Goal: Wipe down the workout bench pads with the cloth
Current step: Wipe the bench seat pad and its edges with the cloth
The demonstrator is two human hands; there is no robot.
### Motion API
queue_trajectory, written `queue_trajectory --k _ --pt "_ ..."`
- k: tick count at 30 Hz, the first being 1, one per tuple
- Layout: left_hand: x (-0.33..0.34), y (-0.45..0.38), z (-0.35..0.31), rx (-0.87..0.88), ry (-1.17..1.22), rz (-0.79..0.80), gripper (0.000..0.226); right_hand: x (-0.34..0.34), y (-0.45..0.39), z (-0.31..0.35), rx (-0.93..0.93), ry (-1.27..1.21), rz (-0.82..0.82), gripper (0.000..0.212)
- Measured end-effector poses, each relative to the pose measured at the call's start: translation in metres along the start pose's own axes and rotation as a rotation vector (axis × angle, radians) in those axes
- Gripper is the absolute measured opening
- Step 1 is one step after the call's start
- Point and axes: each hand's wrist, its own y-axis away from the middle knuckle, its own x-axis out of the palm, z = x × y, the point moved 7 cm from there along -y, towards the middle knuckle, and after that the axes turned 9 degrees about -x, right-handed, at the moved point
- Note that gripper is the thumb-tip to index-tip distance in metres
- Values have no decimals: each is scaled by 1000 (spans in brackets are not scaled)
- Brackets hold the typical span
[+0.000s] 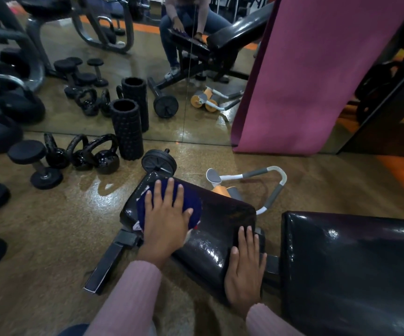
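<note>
Cloth (191, 202) lies under left hand (165, 215); seat pad (220, 229) apparently runs diagonally.

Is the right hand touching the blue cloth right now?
Apart. The head view shows the right hand flat on the seat pad's near end, with bare black pad between it and the blue cloth under the left hand.

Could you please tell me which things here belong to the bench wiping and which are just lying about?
In use: blue cloth under left hand; seat pad, right hand resting on it; back pad.

Lying about: kettlebells, foam roller, dumbbell, ab roller, pink mat.
</note>
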Motion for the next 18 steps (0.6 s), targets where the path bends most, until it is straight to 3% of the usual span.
queue_trajectory --k 4,8,11,15,18 --pt "-4 26 22 -185 76 10 66 1 1 1 -2 -2 -9 56" --pt "11 53 -25 -68 -30 108 68 1 0 0 -13 2 -7 55" --pt "8 37 -32 0 -59 64 67 -1 0 2 -15 2 -9 56" --pt "-6 9 19 -115 0 41 67 0 -1 1 -22 1 12 58" --pt "-5 32 37 -167 27 45 66 1 -1 4 -47 7 33 58"
